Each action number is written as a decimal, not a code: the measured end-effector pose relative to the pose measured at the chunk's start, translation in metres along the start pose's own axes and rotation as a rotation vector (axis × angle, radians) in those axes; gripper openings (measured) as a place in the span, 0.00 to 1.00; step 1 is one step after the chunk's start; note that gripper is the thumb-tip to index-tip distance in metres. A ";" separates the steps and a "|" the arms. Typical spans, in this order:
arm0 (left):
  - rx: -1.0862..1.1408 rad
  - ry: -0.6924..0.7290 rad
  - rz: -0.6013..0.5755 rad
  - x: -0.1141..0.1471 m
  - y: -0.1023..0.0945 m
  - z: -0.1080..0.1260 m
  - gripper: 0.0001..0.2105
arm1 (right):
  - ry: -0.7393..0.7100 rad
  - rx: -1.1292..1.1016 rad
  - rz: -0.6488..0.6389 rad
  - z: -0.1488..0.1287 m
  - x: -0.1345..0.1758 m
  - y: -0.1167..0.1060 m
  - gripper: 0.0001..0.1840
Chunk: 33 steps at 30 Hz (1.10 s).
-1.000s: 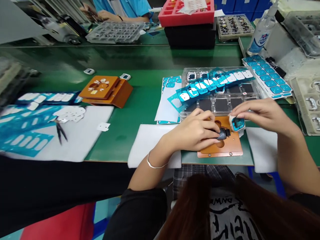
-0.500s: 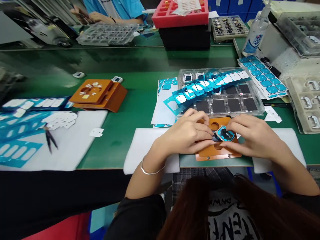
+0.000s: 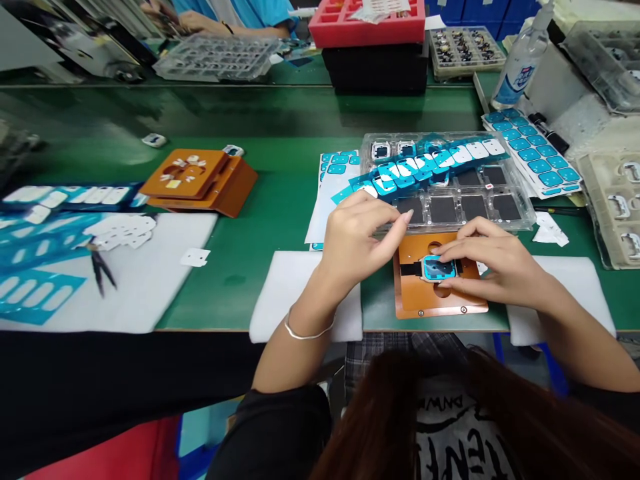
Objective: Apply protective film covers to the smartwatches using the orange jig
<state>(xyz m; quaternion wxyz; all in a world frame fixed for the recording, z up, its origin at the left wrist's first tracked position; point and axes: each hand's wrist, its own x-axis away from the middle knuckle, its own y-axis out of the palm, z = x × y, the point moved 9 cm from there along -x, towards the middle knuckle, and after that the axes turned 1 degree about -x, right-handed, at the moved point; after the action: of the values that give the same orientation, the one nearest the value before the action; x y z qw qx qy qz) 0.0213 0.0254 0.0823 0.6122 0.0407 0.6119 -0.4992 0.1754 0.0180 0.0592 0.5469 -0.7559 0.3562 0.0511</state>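
A watch case (image 3: 439, 269) with a blue-edged, dark face lies on an orange fixture (image 3: 415, 297), across a dark strip set in the plate. My right hand (image 3: 487, 263) holds the case from its right, fingertips along the upper edge and thumb at the lower edge. My left hand (image 3: 357, 237) is raised left of the fixture, apart from the case, thumb stretched towards the bent index finger. Nothing shows between them. Just beyond its fingers lies a blue film strip (image 3: 425, 167) with white pieces, on a clear compartment tray (image 3: 525, 217).
White foam pads (image 3: 280, 300) flank the fixture. Blue label sheets (image 3: 535, 157) and a pump bottle (image 3: 520, 67) stand right. Another orange fixture (image 3: 200, 180) and black tweezers (image 3: 103, 270) are left. A co-worker's arm (image 3: 240, 30) shows beyond a red tray (image 3: 367, 30).
My left hand has left the watch case and risen up and left. The case has turned level and now lies on the fixture, with my right hand still at it.
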 end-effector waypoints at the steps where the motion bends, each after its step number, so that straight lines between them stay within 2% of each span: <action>1: -0.003 -0.009 -0.008 0.000 0.001 -0.001 0.12 | 0.001 0.003 -0.004 0.000 0.000 0.000 0.13; 7: 0.002 -0.060 -0.060 0.001 0.004 -0.005 0.12 | 0.013 0.010 0.000 0.002 0.000 0.000 0.12; 17: 0.007 -0.069 -0.045 0.003 0.004 -0.007 0.11 | 0.034 0.100 -0.016 0.002 0.001 0.002 0.12; 26: 0.009 -0.105 -0.088 0.005 0.008 -0.012 0.11 | 0.192 0.058 -0.104 0.011 0.001 0.010 0.16; 29: 0.025 -0.101 -0.045 0.002 0.004 -0.013 0.11 | 0.221 -0.008 -0.157 0.017 0.004 0.011 0.27; 31: 0.030 -0.107 0.045 0.000 -0.007 -0.018 0.11 | 0.175 -0.096 -0.150 0.017 0.004 0.004 0.39; 33: 0.016 -0.135 0.154 -0.001 -0.021 -0.027 0.12 | 0.091 -0.167 -0.102 0.014 0.000 -0.007 0.46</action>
<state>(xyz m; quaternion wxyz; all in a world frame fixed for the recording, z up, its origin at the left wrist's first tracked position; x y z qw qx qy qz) -0.0118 0.0334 0.0878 0.6884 0.0586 0.5602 -0.4570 0.1842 0.0313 0.0587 0.4672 -0.8175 0.3363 0.0180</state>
